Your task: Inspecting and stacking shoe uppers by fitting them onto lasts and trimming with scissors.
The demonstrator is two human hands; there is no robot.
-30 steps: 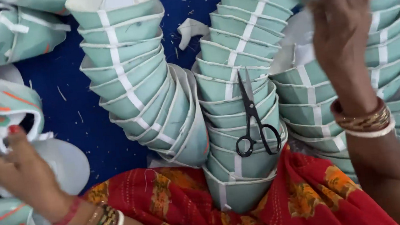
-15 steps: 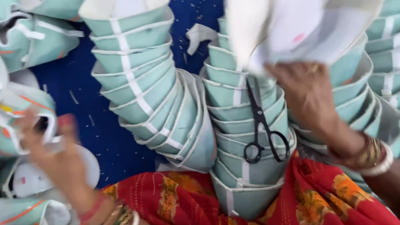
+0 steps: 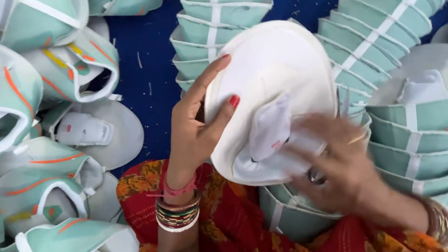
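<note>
A white cap piece (image 3: 275,68), round with a folded white fabric flap at its centre, is held up over my lap. My left hand (image 3: 197,125) grips its left edge, thumb on top and fingers behind. My right hand (image 3: 339,162), blurred, presses on the flap and the lower right edge of the piece. Bangles ring both wrists. Rows of nested mint-green caps with white bands (image 3: 216,30) lie behind the piece. The scissors seen before are hidden.
Loose mint caps with orange stripes (image 3: 14,100) are heaped at the left, a grey-white brim (image 3: 113,135) among them. More nested cap stacks (image 3: 421,126) fill the right. A blue cloth (image 3: 144,57) lies underneath. Red patterned fabric (image 3: 232,226) covers my lap.
My right hand brought the white piece down from the upper right to the centre. My left hand rose from the heap at the left and took hold of its edge.
</note>
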